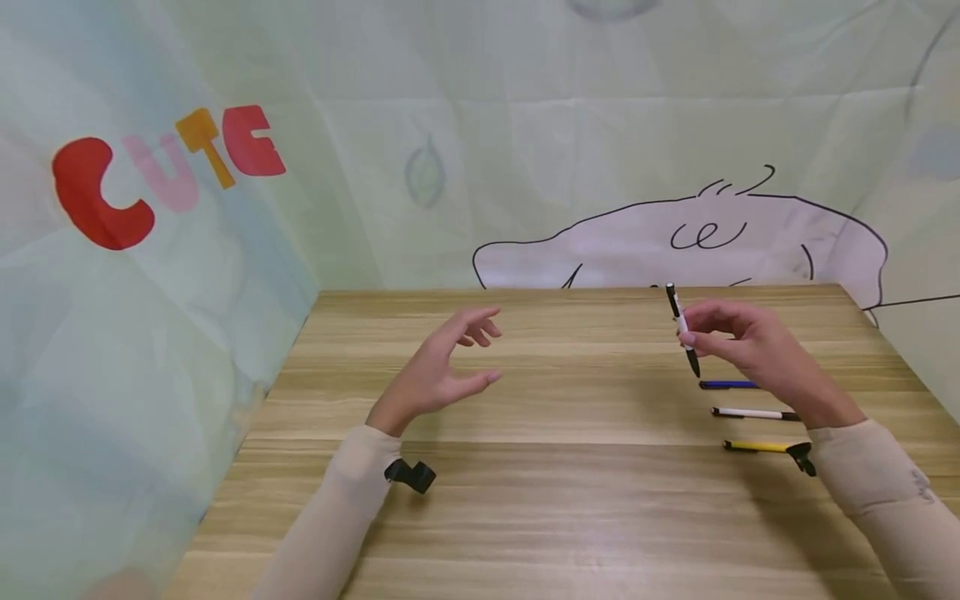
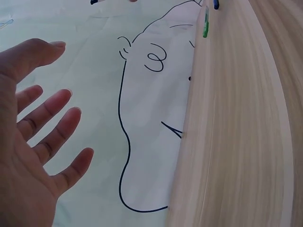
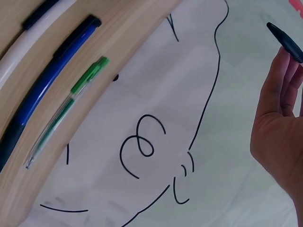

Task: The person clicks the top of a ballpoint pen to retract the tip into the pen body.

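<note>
My right hand (image 1: 772, 350) pinches a white pen with black ends (image 1: 682, 323) between thumb and fingers, raised above the table and slightly tilted. Beneath that hand lie a blue pen (image 1: 726, 385), a white pen (image 1: 753, 413) and a yellow pen (image 1: 753, 447), roughly parallel. A clear pen with green parts (image 3: 89, 75) shows beyond the blue one in the right wrist view; in the head view the right hand hides it. On the left, my left hand (image 1: 438, 371) hovers over the table with fingers spread from the thumb and holds nothing.
The wood-grain table (image 1: 540, 500) meets a printed cloth wall (image 1: 525, 167) along its back edge. Another cloth wall with CUTE lettering (image 1: 105, 196) stands at the left. A small black device (image 1: 412, 476) is at the left wrist, another (image 1: 802, 458) at the right.
</note>
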### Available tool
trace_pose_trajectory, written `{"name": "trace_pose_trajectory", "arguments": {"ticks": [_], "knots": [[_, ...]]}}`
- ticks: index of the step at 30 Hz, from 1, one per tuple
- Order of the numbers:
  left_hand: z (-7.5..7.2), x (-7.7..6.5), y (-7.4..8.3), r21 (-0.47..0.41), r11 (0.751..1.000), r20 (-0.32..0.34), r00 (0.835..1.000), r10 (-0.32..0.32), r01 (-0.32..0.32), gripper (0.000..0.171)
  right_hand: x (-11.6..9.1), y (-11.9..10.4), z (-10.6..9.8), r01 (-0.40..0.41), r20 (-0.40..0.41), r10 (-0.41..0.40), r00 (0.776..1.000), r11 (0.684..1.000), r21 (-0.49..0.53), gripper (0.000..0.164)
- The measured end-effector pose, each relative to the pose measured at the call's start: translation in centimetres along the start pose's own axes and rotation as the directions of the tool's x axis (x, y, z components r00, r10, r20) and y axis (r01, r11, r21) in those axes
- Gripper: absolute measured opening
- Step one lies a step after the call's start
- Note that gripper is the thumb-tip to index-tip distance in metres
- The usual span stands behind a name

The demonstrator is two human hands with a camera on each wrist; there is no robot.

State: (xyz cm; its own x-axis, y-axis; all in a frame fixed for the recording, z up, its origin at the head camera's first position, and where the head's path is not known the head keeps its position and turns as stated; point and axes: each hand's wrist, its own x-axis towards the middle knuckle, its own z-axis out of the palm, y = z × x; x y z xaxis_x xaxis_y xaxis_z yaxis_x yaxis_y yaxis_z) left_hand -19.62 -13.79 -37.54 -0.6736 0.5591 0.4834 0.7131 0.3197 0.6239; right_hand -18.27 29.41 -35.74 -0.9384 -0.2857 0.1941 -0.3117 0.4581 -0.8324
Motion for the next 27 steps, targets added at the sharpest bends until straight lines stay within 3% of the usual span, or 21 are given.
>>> {"name": "trace_pose_trajectory", "arguments": {"ticks": [13,27], "knots": [[-0.6,-2.2,-1.1,0.036,0.998,-0.001,0.998,-0.058,0.058,0.078,0.1,1.9,-1.5,-0.05,-0.013,0.049,0.999,0.993,-0.11,0.028],[-1.4,-3.3,-1.7,0.044,0.996,-0.01,0.997,-0.082,0.082,0.082,0.5,4.3,-3.4,-0.06,0.005,0.063,0.998,0.974,-0.219,0.03]]}}
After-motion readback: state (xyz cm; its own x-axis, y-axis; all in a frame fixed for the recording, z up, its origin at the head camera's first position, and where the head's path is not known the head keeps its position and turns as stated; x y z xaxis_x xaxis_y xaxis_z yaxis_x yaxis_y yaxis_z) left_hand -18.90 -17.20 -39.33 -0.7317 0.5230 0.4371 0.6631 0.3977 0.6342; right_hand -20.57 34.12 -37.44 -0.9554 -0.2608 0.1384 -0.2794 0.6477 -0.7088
